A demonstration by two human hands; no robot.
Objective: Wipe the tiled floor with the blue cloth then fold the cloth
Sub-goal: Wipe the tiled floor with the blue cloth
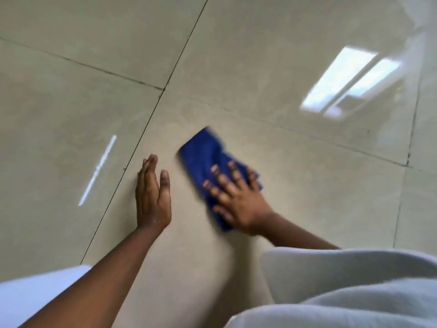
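Observation:
A blue cloth (201, 155), bunched and blurred by motion, lies on the glossy beige tiled floor (272, 74) near the middle of the view. My right hand (236, 197) presses flat on the cloth's near half, fingers spread over it. To the cloth's left, my left hand (152, 195) rests flat on the bare tile, fingers together and thumb apart, holding nothing. A small gap of tile separates the left hand from the cloth.
Dark grout lines (151, 114) cross the floor, meeting above the left hand. A bright window reflection (347, 84) shines at the upper right. My light grey clothing (343, 292) fills the lower right corner, with a pale edge (35, 297) at the lower left.

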